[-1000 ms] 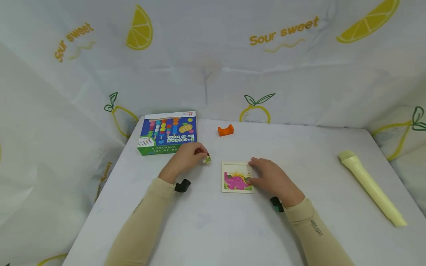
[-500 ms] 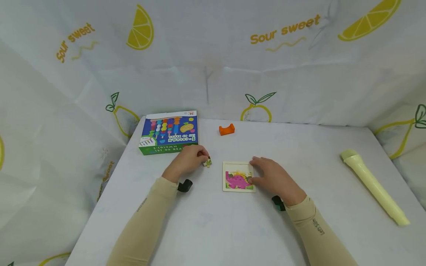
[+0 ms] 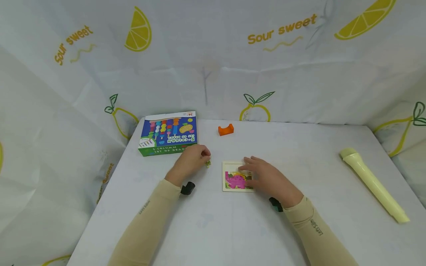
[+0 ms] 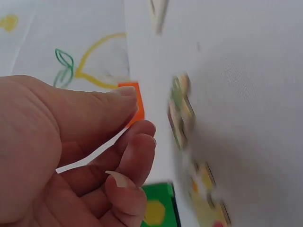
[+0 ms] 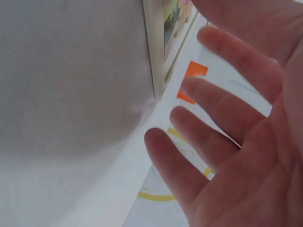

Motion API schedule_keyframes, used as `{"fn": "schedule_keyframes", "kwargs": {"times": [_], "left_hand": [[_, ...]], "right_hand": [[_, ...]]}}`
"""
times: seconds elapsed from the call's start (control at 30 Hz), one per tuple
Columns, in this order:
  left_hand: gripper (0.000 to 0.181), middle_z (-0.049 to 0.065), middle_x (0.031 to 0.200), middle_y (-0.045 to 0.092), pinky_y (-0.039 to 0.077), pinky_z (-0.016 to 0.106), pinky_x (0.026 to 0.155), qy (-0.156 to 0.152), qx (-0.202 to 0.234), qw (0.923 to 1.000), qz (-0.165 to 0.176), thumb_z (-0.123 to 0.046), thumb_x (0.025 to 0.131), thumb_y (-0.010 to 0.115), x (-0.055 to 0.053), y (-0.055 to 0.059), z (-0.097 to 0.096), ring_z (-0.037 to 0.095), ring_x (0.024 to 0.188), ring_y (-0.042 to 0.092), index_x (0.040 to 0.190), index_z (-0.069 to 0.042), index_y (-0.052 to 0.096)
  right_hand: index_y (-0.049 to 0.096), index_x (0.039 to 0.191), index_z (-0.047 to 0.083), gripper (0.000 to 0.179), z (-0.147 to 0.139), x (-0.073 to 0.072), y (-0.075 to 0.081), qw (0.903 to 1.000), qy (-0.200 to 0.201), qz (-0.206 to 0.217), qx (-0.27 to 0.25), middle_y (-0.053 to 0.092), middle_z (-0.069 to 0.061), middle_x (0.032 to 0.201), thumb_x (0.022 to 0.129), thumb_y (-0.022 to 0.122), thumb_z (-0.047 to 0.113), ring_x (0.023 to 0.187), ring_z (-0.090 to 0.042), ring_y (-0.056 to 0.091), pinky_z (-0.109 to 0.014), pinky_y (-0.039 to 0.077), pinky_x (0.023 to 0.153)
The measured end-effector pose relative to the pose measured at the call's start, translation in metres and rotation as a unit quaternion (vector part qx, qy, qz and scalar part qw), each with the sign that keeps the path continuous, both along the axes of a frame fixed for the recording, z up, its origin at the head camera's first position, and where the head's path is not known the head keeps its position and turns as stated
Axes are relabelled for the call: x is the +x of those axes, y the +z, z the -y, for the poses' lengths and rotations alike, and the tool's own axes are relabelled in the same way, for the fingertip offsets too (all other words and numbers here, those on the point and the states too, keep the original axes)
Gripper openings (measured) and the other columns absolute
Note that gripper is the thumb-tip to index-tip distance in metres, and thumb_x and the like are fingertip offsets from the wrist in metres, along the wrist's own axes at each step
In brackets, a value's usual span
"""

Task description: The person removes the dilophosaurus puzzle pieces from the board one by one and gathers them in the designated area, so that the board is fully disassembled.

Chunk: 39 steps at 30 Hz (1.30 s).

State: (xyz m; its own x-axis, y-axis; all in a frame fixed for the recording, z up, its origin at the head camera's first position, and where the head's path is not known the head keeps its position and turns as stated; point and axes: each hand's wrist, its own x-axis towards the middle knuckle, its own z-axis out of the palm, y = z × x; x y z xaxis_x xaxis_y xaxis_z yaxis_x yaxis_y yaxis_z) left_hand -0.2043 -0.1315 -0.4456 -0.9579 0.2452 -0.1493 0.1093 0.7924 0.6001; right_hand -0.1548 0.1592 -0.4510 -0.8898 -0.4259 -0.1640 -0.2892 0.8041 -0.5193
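My left hand (image 3: 189,162) hovers at the left of the puzzle tray, its fingers bent and a gap between thumb and index fingertip. Just past these fingertips in the left wrist view are two small puzzle pieces, a blurred greenish one (image 4: 180,111) and a yellowish one (image 4: 207,196). A square wooden puzzle tray (image 3: 233,167) lies flat; a pink dinosaur picture (image 3: 235,181) fills its lower part, while its upper part shows bare. My right hand (image 3: 271,181) is over the tray's right side, fingers spread, partly hiding that edge. Nothing is held in it.
A blue and green bead-set box (image 3: 168,133) stands behind my left hand. An orange notched block (image 3: 226,129) lies beyond the tray. A pale yellow microphone-shaped thing (image 3: 372,184) lies at the right. Behind the table hangs a white lemon-print cloth (image 3: 206,48).
The right hand has shifted left over the tray, its fingers leaving the right rim. The left hand has moved slightly right and nearer, and less of the puzzle pieces shows beside it.
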Motion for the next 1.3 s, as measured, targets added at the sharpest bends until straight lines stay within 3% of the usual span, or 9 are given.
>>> {"fn": "schedule_keyframes", "kwargs": {"times": [0.13,0.27,0.37,0.53,0.73,1.3], "left_hand": [[0.014,0.0,0.108,0.071,0.059,0.034,0.092,-0.047,-0.004,0.9989,0.009,-0.024,0.107,0.071,0.009,0.004,-0.016,0.018,0.099,0.063,0.117,-0.015,0.076],[0.014,-0.002,0.104,0.071,0.057,0.033,0.093,-0.098,-0.007,0.9951,0.01,-0.025,0.106,0.072,0.013,0.001,-0.026,0.016,0.098,0.062,0.115,-0.017,0.078],[0.013,-0.004,0.102,0.07,0.056,0.032,0.092,-0.118,-0.007,0.993,0.01,-0.026,0.106,0.072,0.015,-0.003,-0.029,0.016,0.097,0.062,0.113,-0.018,0.079],[0.015,-0.005,0.101,0.069,0.056,0.031,0.092,-0.126,-0.004,0.9917,0.023,-0.028,0.105,0.073,0.019,-0.004,-0.032,0.015,0.098,0.062,0.114,-0.017,0.079],[0.019,-0.004,0.104,0.07,0.056,0.032,0.094,-0.138,-0.006,0.9904,0.014,-0.028,0.102,0.076,0.022,-0.005,-0.036,0.014,0.098,0.062,0.116,-0.014,0.081],[0.028,-0.003,0.106,0.061,0.055,0.029,0.091,-0.128,-0.06,0.99,0.002,-0.041,0.098,0.081,0.025,-0.011,-0.046,0.014,0.097,0.059,0.112,-0.017,0.076]], "right_hand": [[0.077,0.136,0.023,0.037,0.002,0.001,-0.002,0.9998,0.021,-0.004,-0.002,0.05,-0.011,0.168,0.099,0.08,0.024,0.163,-0.04,0.034,-0.061,0.038,0.126],[0.078,0.135,0.02,0.037,0.004,0.002,-0.002,0.9993,0.033,-0.019,0.007,0.052,-0.014,0.165,0.098,0.081,0.023,0.161,-0.044,0.037,-0.06,0.04,0.124],[0.078,0.134,0.019,0.037,0.005,0.003,-0.002,0.9992,0.033,-0.021,0.006,0.053,-0.016,0.165,0.098,0.081,0.023,0.159,-0.047,0.038,-0.061,0.041,0.123],[0.078,0.134,0.019,0.036,0.004,0.003,-0.003,0.9994,0.029,-0.017,0.001,0.053,-0.016,0.165,0.098,0.081,0.022,0.159,-0.049,0.037,-0.061,0.044,0.121],[0.078,0.134,0.019,0.036,0.005,0.003,-0.002,0.9993,0.03,-0.023,0.002,0.053,-0.016,0.164,0.098,0.081,0.022,0.159,-0.048,0.038,-0.06,0.045,0.12],[0.079,0.133,0.019,0.036,0.005,0.001,-0.003,0.9989,0.034,-0.031,0.011,0.055,-0.017,0.162,0.097,0.083,0.021,0.157,-0.049,0.041,-0.062,0.044,0.12]]}}
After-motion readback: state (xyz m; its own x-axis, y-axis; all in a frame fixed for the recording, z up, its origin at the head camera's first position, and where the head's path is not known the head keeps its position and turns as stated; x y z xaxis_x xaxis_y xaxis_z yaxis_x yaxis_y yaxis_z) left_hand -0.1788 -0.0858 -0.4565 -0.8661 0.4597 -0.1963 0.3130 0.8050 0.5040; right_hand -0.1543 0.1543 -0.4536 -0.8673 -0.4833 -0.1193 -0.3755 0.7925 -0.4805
